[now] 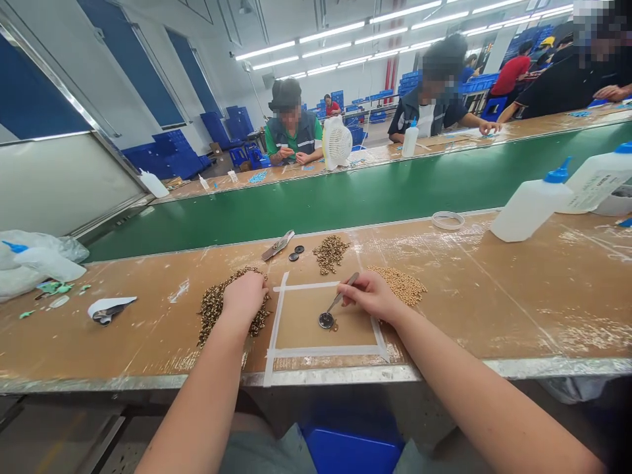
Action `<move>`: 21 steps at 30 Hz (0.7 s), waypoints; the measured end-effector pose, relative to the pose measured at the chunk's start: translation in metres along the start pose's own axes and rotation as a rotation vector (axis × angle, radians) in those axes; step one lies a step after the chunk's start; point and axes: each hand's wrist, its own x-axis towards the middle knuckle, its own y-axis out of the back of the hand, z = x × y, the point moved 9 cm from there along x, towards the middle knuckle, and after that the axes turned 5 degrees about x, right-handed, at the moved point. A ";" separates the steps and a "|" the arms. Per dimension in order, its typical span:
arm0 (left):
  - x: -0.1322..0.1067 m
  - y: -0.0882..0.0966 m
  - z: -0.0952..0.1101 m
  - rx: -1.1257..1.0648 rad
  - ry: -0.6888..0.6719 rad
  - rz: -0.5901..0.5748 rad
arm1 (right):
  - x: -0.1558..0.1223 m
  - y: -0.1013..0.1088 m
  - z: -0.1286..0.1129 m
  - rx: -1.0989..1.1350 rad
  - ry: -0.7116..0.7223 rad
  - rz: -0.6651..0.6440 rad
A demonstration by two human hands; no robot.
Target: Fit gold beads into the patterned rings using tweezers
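Note:
My left hand [243, 297] rests knuckles-up on a heap of small brass-coloured parts [213, 309], fingers curled into the heap; what it grips is hidden. My right hand [371, 295] pinches a pair of metal tweezers [340, 297] whose tips point down at a small round dark disc [326, 320]. The disc lies inside a square marked out with white tape [276, 316] on the brown worktop [494, 296]. A tiny brass part lies beside the disc.
Two more heaps of small parts [330, 251] [403, 284], two dark discs [297, 253] and spare tweezers [277, 245] lie behind the square. Glue bottles [530, 204], a tape ring [447, 220], a green conveyor belt [345, 197]. People work opposite, beside a white fan [337, 141].

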 end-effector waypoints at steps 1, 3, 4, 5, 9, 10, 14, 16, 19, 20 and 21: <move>-0.001 0.002 0.000 -0.002 -0.003 0.002 | 0.001 0.003 0.000 0.024 0.000 0.021; -0.005 0.007 0.001 -0.028 -0.003 0.011 | 0.002 0.008 -0.001 0.062 0.000 0.060; -0.007 0.011 0.002 -0.068 -0.002 0.017 | 0.003 0.010 -0.001 0.081 0.000 0.079; -0.009 0.014 0.003 -0.132 -0.002 0.025 | 0.004 0.013 0.000 0.102 0.001 0.100; -0.010 0.021 0.014 -0.609 -0.045 0.037 | 0.008 0.025 0.006 0.235 0.002 0.205; -0.008 0.019 0.020 -0.766 -0.056 0.016 | 0.008 0.028 0.008 0.275 0.002 0.233; 0.000 -0.006 0.060 -1.599 -0.051 -0.300 | 0.010 0.040 0.013 0.434 -0.002 0.339; 0.002 -0.012 0.086 -1.904 -0.053 -0.458 | 0.010 0.045 0.014 0.497 -0.001 0.373; 0.006 -0.012 0.118 -2.023 -0.087 -0.559 | 0.011 0.052 0.015 0.566 0.012 0.413; 0.008 -0.012 0.128 -2.040 -0.099 -0.587 | 0.011 0.055 0.015 0.587 0.016 0.431; 0.009 -0.011 0.138 -2.057 -0.112 -0.613 | 0.010 0.058 0.016 0.607 0.019 0.452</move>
